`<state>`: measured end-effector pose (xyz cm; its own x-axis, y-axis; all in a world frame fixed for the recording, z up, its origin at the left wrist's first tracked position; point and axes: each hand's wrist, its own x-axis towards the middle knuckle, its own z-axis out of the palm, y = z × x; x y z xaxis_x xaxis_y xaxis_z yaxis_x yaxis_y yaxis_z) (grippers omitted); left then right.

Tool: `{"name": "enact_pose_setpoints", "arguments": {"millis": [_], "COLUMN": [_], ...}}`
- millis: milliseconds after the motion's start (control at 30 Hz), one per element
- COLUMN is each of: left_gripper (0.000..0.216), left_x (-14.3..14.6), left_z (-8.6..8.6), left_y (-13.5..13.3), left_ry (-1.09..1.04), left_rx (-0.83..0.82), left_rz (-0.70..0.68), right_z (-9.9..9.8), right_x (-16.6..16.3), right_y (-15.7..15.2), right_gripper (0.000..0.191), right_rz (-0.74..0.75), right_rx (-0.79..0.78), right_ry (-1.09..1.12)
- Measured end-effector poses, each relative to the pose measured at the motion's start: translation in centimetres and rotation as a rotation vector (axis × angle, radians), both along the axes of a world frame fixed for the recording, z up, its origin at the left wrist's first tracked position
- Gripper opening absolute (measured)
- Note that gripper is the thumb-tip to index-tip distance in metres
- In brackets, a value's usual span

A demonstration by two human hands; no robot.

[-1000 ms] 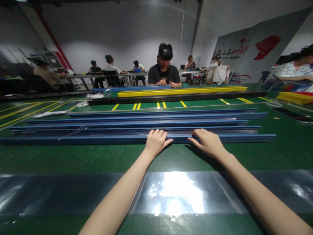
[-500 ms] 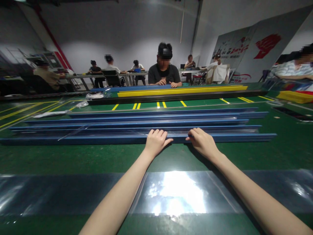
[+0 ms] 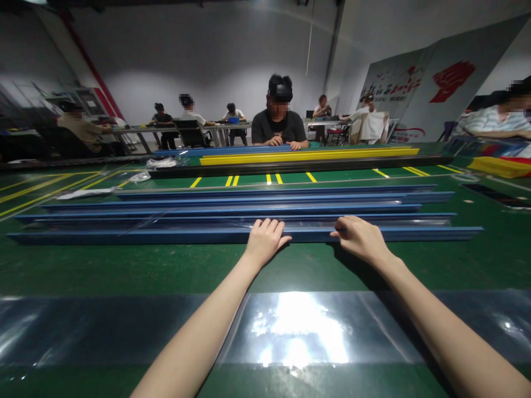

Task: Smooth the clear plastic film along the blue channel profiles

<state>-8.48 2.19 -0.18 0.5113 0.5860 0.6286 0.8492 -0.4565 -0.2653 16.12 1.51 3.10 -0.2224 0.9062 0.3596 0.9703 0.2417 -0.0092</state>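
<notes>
A long blue strip [image 3: 145, 236] lies across the green table [image 3: 124, 268], nearest to me of several parallel blue strips [image 3: 249, 209]. My left hand [image 3: 265, 239] rests on its middle, fingers curled over the top edge and thumb at the front edge. A short way to the right, my right hand [image 3: 360, 237] grips the same strip with bent fingers. Both forearms reach out over a sheet of clear plastic film [image 3: 298, 326] lying flat near me.
Beyond the blue strips lie long yellow strips [image 3: 307, 155] and a dark one, with a person [image 3: 279, 119] seated behind them. Plastic wrapping [image 3: 160, 162] sits at the back left. More people sit at tables further back and at the right edge.
The nearest blue strip has slid to the right; its right end now reaches further out. My right hand moved right with it, while my left hand stayed put.
</notes>
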Motion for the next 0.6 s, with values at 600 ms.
{"name": "enact_pose_setpoints", "arguments": {"millis": [600], "left_gripper": [0.038], "left_x": [0.12], "left_z": [0.17], "left_y": [-0.21], "left_ry": [0.017], "left_rx": [-0.053], "left_rz": [0.012], "right_z": [0.30], "right_x": [0.33], "right_y": [-0.23], "right_gripper": [0.023], "right_rz": [0.041], "right_rx": [-0.039], "right_ry": [-0.142]}}
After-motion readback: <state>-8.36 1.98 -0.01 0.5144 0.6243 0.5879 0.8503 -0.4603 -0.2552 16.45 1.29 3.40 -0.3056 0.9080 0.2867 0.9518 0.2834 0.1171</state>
